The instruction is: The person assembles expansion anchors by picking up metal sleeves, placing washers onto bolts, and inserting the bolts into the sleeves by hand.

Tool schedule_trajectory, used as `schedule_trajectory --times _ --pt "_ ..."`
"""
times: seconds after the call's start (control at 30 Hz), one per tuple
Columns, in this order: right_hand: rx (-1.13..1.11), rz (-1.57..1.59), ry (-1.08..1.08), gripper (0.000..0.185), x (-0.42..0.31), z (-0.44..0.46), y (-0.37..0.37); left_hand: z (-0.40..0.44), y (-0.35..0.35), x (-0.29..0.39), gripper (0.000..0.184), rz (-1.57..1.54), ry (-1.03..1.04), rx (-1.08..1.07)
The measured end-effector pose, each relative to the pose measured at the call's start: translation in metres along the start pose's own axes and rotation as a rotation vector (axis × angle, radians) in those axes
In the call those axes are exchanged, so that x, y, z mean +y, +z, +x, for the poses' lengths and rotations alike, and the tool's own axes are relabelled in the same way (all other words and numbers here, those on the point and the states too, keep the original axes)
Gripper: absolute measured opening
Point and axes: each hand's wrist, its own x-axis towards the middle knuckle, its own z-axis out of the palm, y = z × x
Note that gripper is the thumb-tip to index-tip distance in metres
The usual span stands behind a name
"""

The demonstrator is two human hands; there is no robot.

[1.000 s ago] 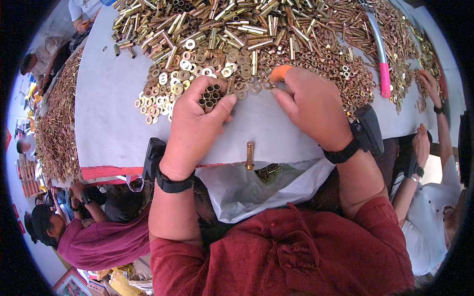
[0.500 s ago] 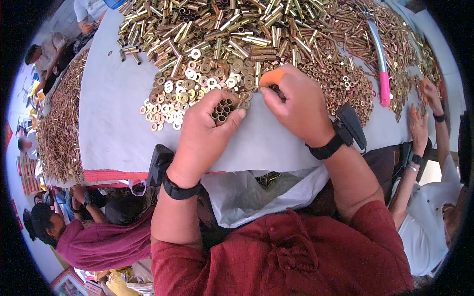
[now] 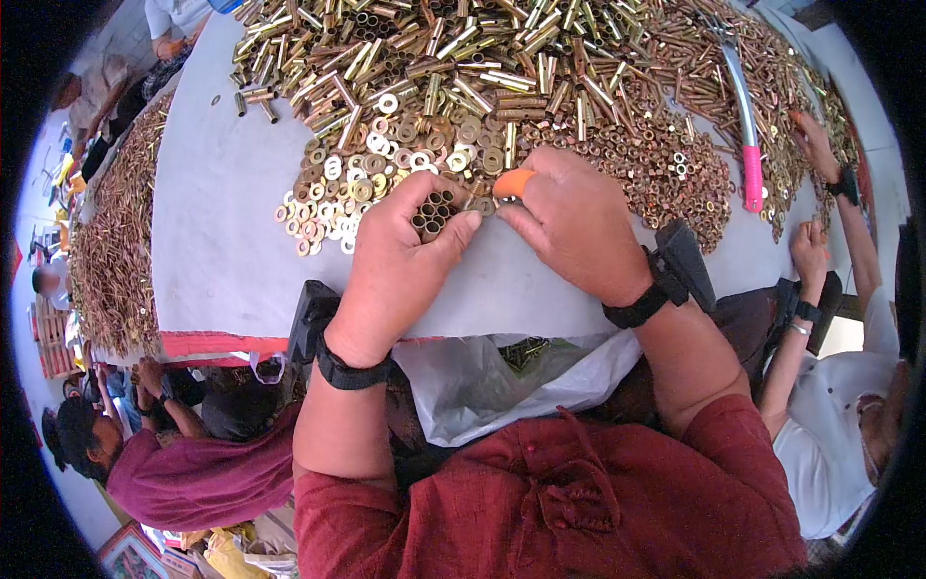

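My left hand (image 3: 397, 262) is wrapped around a bundle of several hollow brass-coloured metal tubes (image 3: 433, 214), their open ends facing up toward me. Close to its fingertips is my right hand (image 3: 577, 228), with thumb and forefinger pinched together and an orange finger cover (image 3: 513, 183) on one finger. Something small and shiny shows between those fingers, too hidden to name. Just beyond both hands lie loose flat washers (image 3: 362, 166) in gold and silver tones. A heap of small hex nuts (image 3: 666, 179) spreads to the right of my right hand.
A large pile of metal tubes (image 3: 453, 63) covers the back of the grey table (image 3: 231, 241). A tool with a pink handle (image 3: 752, 179) lies at right. An open white plastic bag (image 3: 463, 391) hangs below the table edge. A co-worker's hands (image 3: 812, 246) are at right.
My right hand has moved down and slightly left, from the edge of the nuts and washers to beside my left hand's fingertips. My left hand stays around the tubes. The co-worker's hands have shifted.
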Motion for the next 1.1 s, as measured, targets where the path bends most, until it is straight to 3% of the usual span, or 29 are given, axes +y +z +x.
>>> schedule_trajectory --times 0.17,0.33,0.43,0.57,0.73,0.87,0.93,1.03,1.07,1.1 --pt "0.129 0.076 0.05 0.014 0.006 -0.007 0.007 -0.002 0.003 -0.001 0.018 0.005 0.056 -0.005" --pt "0.046 0.641 0.44 0.017 -0.004 -0.006 -0.005 -0.002 0.006 0.0 0.019 0.157 0.191 0.002" --pt "0.145 0.606 0.294 0.016 -0.01 -0.008 -0.003 -0.003 0.005 0.004 0.019 0.106 0.118 -0.009" --pt "0.18 0.607 0.291 0.016 -0.006 -0.007 0.005 -0.002 0.003 0.002 0.019 0.142 0.176 -0.025" --pt "0.258 0.538 0.037 0.016 -0.002 -0.004 0.011 -0.001 0.002 0.005 0.018 0.016 0.108 -0.063" --pt "0.232 0.434 0.012 0.016 -0.006 -0.002 0.007 -0.002 -0.001 0.005 0.018 0.068 0.115 -0.048" --pt "0.119 0.653 0.234 0.017 -0.011 -0.001 0.003 -0.002 0.0 0.001 0.017 0.001 0.165 -0.038" --pt "0.037 0.626 0.262 0.02 -0.014 0.004 -0.007 -0.004 0.0 0.001 0.014 -0.173 0.065 -0.046" --pt "0.037 0.626 0.261 0.02 -0.013 0.004 -0.004 -0.004 -0.001 0.001 0.014 -0.173 0.066 -0.045" --pt "0.151 0.481 0.111 0.021 -0.013 0.003 0.002 -0.004 -0.002 0.001 0.013 -0.206 0.025 -0.05"
